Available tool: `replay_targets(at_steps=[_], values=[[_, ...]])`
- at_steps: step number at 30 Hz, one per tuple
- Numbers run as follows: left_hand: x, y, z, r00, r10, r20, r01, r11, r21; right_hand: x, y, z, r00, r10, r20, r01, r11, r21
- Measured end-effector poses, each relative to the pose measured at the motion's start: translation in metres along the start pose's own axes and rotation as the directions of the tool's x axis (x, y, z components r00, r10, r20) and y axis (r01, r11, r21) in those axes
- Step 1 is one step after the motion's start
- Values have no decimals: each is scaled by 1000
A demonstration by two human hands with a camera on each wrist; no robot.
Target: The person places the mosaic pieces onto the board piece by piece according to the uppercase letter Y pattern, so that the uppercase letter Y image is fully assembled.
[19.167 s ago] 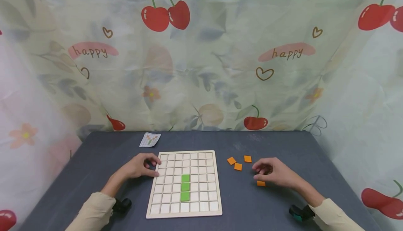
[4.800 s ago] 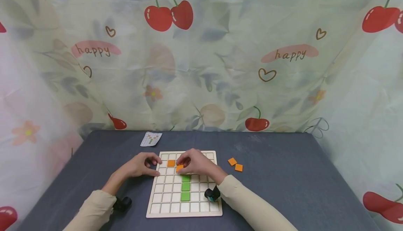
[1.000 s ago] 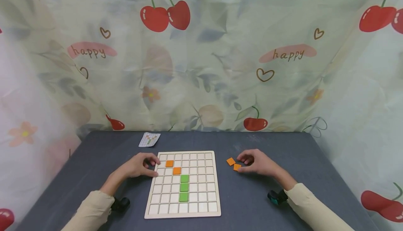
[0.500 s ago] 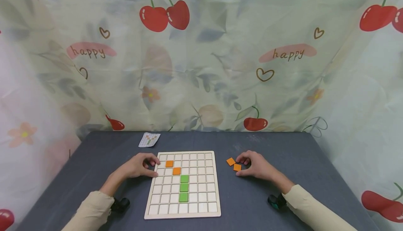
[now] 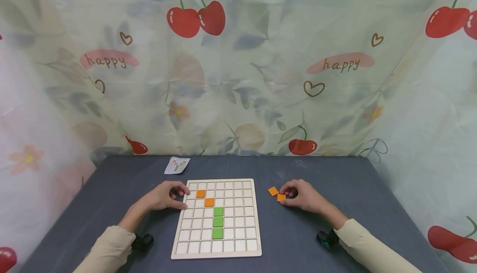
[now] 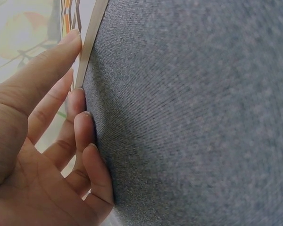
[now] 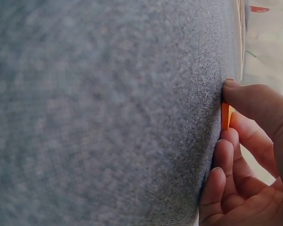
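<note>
A pale wooden grid board [image 5: 216, 257] lies on the table, with a column of green tiles [image 5: 218, 222] and two orange tiles [image 5: 201, 193] stepping diagonally up to the left. My left hand [image 5: 164, 195] touches the board's left edge with thumb and fingertips, fingers relaxed. In the left wrist view the thumb tip rests at the board's rim [image 6: 87, 54]. To the right of the board, my right hand [image 5: 304, 196] pinches an orange tile [image 5: 281, 198] at table level. The right wrist view shows this tile [image 7: 225, 116] between thumb and index finger.
Another loose orange tile [image 5: 273, 191] lies right by the pinched one. Behind the board's left corner is a small card [image 5: 177, 165] printed with a coloured grid pattern. A dark cloth covers the table [image 5: 316, 248], and a printed curtain [image 5: 238, 66] hangs behind.
Since the earliest frame two orange tiles have come onto the board from the right. Over the last second my right thumb and index finger closed on a loose tile. The left hand stayed put.
</note>
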State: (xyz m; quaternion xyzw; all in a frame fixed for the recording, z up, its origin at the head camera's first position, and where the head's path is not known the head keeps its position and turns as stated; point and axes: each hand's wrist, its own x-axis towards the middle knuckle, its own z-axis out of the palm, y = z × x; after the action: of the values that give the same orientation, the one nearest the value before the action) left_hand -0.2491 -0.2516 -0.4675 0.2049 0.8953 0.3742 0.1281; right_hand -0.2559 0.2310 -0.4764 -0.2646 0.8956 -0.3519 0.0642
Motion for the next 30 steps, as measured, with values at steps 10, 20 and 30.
replay_targets(at_steps=[10,20,30], values=[[-1,1,1,1000,-4,-7,4,1000,-8,1,1,0,1000,1,15,-1,1000,22],[-2,4,2,1000,-17,-21,17,1000,2,-2,3,-8,999,-33,0,33,997,75],[-4,6,0,1000,-4,-22,4,1000,0,-3,-3,-15,999,-39,-1,38,993,113]])
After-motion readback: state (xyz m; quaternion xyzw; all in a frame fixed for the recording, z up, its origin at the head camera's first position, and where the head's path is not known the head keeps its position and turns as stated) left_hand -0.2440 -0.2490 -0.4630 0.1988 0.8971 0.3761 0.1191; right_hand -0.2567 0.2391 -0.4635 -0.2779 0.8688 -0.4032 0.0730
